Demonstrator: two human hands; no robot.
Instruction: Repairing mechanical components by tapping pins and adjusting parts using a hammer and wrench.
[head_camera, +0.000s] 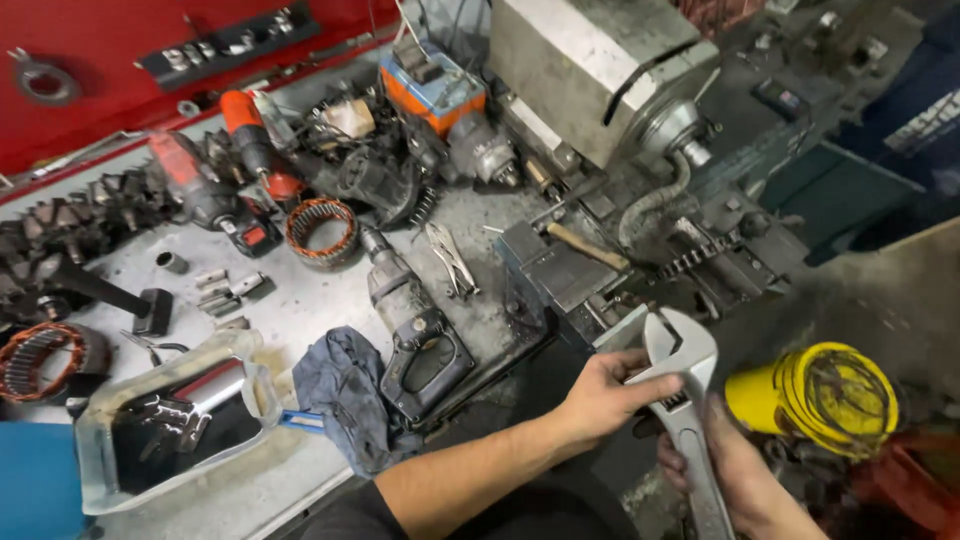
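Note:
A large silver adjustable wrench stands nearly upright at the lower right, jaws at the top. My left hand reaches in from the lower left and grips the wrench just below the jaw, thumb near the adjusting screw. My right hand holds the wrench's handle lower down. Just right of both hands is a yellow cylindrical part wrapped in dark wire.
A grey bench vise stands at the bench edge, with a lathe-like machine behind. A large grey drill, a blue rag, locking pliers, copper stator rings, power tools and a cut plastic jug cover the bench.

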